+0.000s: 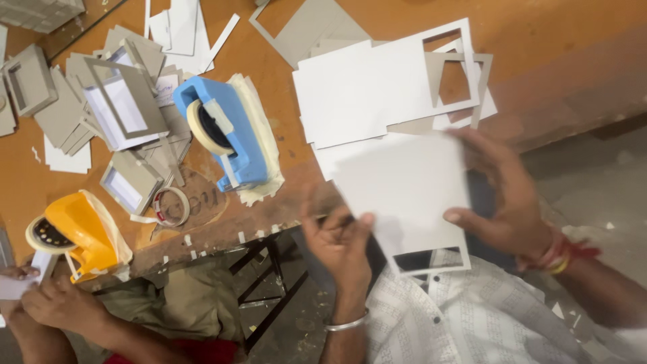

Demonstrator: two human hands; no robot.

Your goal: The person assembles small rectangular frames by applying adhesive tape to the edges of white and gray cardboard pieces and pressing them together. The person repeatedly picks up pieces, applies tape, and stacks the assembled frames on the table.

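Both hands grasp a white card sheet [404,189] with a cut-out window, held over the wooden table's [552,61] near edge: left hand [337,236] pinching its 8 o'clock corner, right hand [505,195] gripping its 3 o'clock side. Open tabletop lies at 1 o'clock. At 12 o'clock, stacked white cards [364,94] crowd close; a blue tape dispenser [226,131] sits at 10 o'clock, a yellow dispenser [77,236] at 9 o'clock by another person's hand [57,303].

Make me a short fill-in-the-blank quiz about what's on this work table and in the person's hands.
1. Both hands, the left hand and the right hand, hold a white card sheet with a ____ window cut in it.
2. The tape dispenser at the table's middle is ____.
3. The dispenser near the co-worker's hands is ____.

Missing words: rectangular; blue; yellow
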